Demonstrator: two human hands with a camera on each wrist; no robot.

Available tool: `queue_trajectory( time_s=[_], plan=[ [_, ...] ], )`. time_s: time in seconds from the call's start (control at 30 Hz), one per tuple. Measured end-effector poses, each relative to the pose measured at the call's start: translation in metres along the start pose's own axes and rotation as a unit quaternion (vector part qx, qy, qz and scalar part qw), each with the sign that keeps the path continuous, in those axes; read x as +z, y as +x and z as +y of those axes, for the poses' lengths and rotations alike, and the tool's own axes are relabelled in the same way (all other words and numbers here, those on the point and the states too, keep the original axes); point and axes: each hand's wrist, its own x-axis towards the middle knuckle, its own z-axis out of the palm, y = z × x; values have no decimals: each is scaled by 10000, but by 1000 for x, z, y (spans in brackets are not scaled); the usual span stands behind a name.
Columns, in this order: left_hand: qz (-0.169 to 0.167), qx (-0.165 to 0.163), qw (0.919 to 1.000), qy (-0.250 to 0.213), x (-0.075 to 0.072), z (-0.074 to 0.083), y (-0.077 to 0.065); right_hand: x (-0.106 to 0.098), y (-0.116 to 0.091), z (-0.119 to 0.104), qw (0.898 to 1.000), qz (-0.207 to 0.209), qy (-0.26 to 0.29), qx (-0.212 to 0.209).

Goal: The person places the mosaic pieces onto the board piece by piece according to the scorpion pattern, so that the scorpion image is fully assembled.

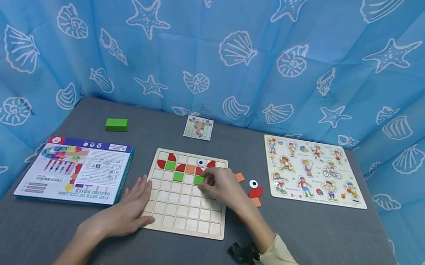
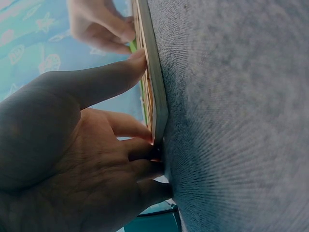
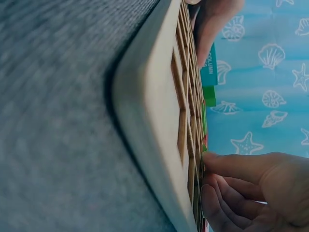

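A square wooden grid board (image 1: pixel 182 211) lies flat on the table, with red, green and orange tiles and one eye tile (image 1: pixel 201 162) in its upper rows. My left hand (image 1: pixel 122 210) rests along the board's left edge, fingers extended and thumb at the lower corner; the left wrist view shows the thumb (image 2: pixel 108 79) on the rim. My right hand (image 1: pixel 224 188) pinches a green square tile (image 1: pixel 198 180) between thumb and fingertips, low over a cell in the third row. That tile's green edge (image 2: pixel 133 46) shows between the fingers in the left wrist view.
Loose orange and red tiles (image 1: pixel 255 192) and another eye tile (image 1: pixel 254 183) lie right of the board, partly behind my right forearm. A pattern card (image 1: pixel 197 135) and a green block (image 1: pixel 116 125) sit behind. A boxed bead set (image 1: pixel 74 171) stands left, a picture puzzle (image 1: pixel 310 195) right.
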Motion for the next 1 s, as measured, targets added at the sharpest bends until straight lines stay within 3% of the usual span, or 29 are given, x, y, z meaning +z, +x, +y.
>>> queue_trajectory(
  time_s=[0.27,0.47,0.67,0.83,1.0],
  plan=[
    [-28,-23,10000,-43,-3,5,-2,-2,0,-4,10000,-29,-47,5],
    [114,95,9999,-55,4,-7,2,-2,-2,-3,9999,86,-22,-66],
    [110,125,9999,-8,4,-9,3,0,-1,1,9989,354,-150,-263],
    [167,229,9996,-87,7,-14,5,0,0,0,9994,224,-63,-270],
    [144,131,9998,76,8,-19,8,-2,-1,-2,9995,163,-14,-263]
  ],
)
